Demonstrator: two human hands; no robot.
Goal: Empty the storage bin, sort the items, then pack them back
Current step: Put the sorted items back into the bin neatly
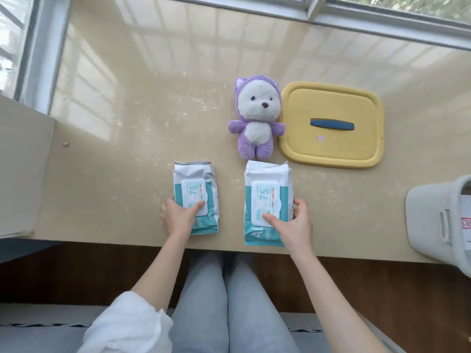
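Beige glossy worktop [127, 123]: surface reflects the window bars and carries scattered white scuff marks [201, 104] towards its middle. One small dark speck [65, 144] lies near the left end. Grey window frame [356, 19] runs along the far edge, with green foliage [433, 3] visible through the glass. A second grey frame [43, 47] stands at the left. A matt beige box-like unit [23, 161] overlaps the left end. Brown wood surface [76, 271] below the near edge; grey cushion [38, 335] at the bottom.
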